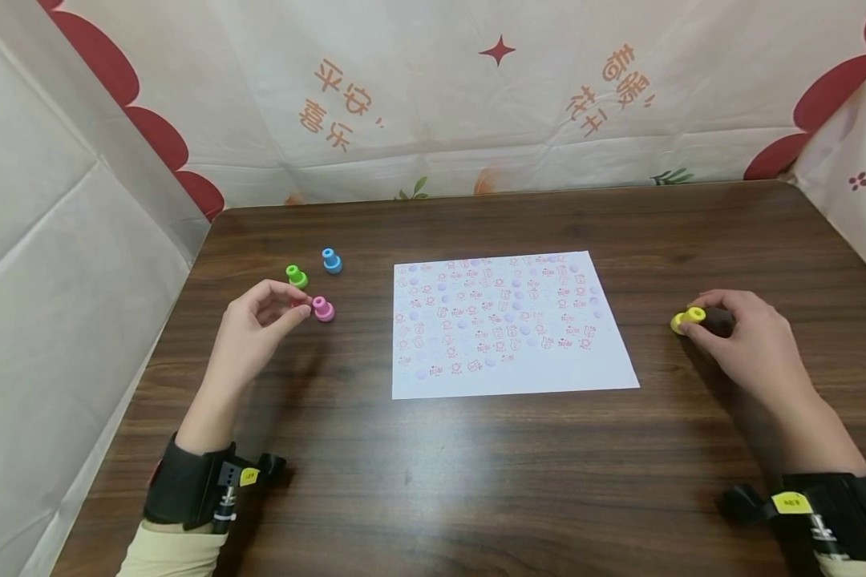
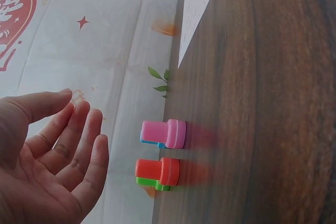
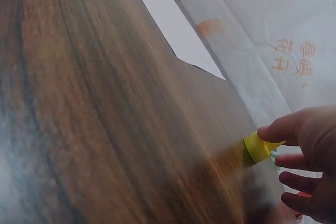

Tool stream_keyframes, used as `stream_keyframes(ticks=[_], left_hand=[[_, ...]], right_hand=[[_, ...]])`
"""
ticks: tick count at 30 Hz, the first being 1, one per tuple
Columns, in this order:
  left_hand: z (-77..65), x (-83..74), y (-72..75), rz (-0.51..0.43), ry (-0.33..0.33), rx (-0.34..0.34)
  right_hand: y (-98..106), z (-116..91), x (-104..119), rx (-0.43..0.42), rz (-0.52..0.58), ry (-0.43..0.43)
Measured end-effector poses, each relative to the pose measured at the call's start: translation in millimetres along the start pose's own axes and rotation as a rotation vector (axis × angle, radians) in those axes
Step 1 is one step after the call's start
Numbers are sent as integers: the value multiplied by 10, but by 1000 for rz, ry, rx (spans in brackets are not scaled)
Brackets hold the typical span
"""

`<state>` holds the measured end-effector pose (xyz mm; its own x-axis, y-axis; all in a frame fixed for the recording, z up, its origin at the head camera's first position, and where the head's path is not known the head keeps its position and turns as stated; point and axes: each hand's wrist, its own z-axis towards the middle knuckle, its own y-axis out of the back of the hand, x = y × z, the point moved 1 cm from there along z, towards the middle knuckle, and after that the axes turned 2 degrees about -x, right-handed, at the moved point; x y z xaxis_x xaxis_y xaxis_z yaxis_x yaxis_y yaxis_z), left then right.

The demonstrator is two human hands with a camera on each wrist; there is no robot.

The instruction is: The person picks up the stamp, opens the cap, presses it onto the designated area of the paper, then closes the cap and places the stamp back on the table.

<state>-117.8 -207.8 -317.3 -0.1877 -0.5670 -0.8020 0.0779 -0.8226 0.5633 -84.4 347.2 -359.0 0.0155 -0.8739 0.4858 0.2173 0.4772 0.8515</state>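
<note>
My left hand (image 1: 260,320) hovers just above a group of small knobbed stamps, its fingers loosely bent and holding nothing. A pink stamp (image 1: 322,309) stands beside its fingertips in the head view. An orange-red stamp (image 2: 157,170) shows whole in the left wrist view, but the hand mostly covers it from the head. Behind these stand a green stamp (image 1: 297,276) and a blue stamp (image 1: 331,260). Over on the right, my right hand (image 1: 754,340) pinches a yellow stamp (image 1: 687,320) between thumb and finger, at the table's surface. The other right fingers are spread in the right wrist view.
A white sheet of paper (image 1: 512,385) with rows of red and purple stamp prints lies mid-table, between the hands. The dark wooden table (image 1: 433,473) ends at the back against a printed white cloth (image 1: 433,96).
</note>
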Motion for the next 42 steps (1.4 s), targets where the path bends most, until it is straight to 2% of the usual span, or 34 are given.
stream_keyframes(ticks=[11,20,30,42], left_hand=[[12,18,-2,-9,9,-2],[44,10,28,-39,27,-13],[104,8,-15,-16,40,-1],[146,10,-82,23,37,27]], right_hand=[[46,-4,24,13,-4,-22],[143,44,139,-26,-14,23],[189,92,367,-58,30,91],[127,113,643,-52,73,119]])
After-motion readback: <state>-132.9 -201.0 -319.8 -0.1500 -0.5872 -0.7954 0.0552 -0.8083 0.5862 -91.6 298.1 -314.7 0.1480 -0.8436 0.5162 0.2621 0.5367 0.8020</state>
